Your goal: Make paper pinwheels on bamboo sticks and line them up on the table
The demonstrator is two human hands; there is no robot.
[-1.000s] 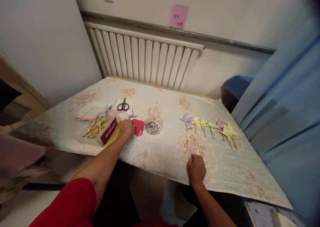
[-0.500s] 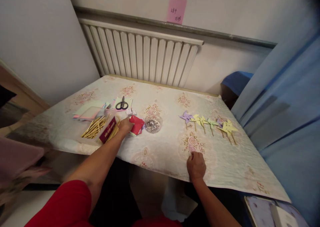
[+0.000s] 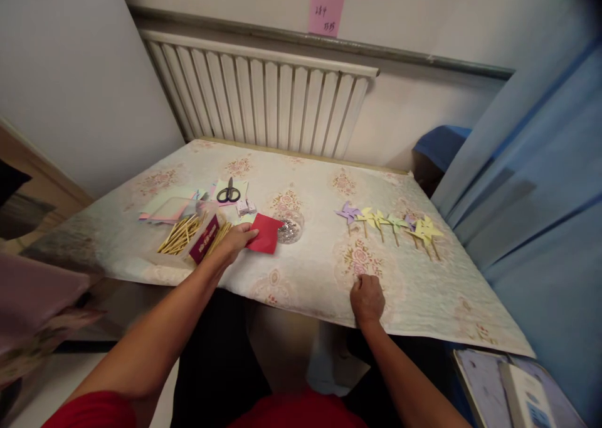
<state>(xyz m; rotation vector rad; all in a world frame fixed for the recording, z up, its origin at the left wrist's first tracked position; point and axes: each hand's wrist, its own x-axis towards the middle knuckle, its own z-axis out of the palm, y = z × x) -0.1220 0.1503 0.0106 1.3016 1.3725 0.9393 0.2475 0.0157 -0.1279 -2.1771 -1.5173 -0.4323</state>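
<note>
My left hand [image 3: 239, 238] pinches a square of red paper [image 3: 266, 233] by its left edge, with the sheet tilted just above the tablecloth. Behind the paper, and partly covered by it, stands a clear round dish [image 3: 292, 228] of small shiny metal pieces. Left of that hand, a clear box [image 3: 190, 246] holds many thin wooden sticks [image 3: 181, 235]. My right hand [image 3: 367, 299] rests as a closed fist on the cloth near the front edge, and nothing shows in it. Several paper pinwheels [image 3: 375, 218] on sticks lie beyond it to the right.
Black-handled scissors [image 3: 228, 192] lie on pale paper at the back left, beside a small white box [image 3: 245, 208] and stacked coloured sheets [image 3: 164, 209]. A flowered tablecloth [image 3: 310, 277] covers the table. A radiator [image 3: 263, 101] stands behind, a blue curtain [image 3: 531, 183] at right.
My left hand has lifted the red paper off the small pile and drawn it slightly toward me and to the right. My right fist stays in place on the table.
</note>
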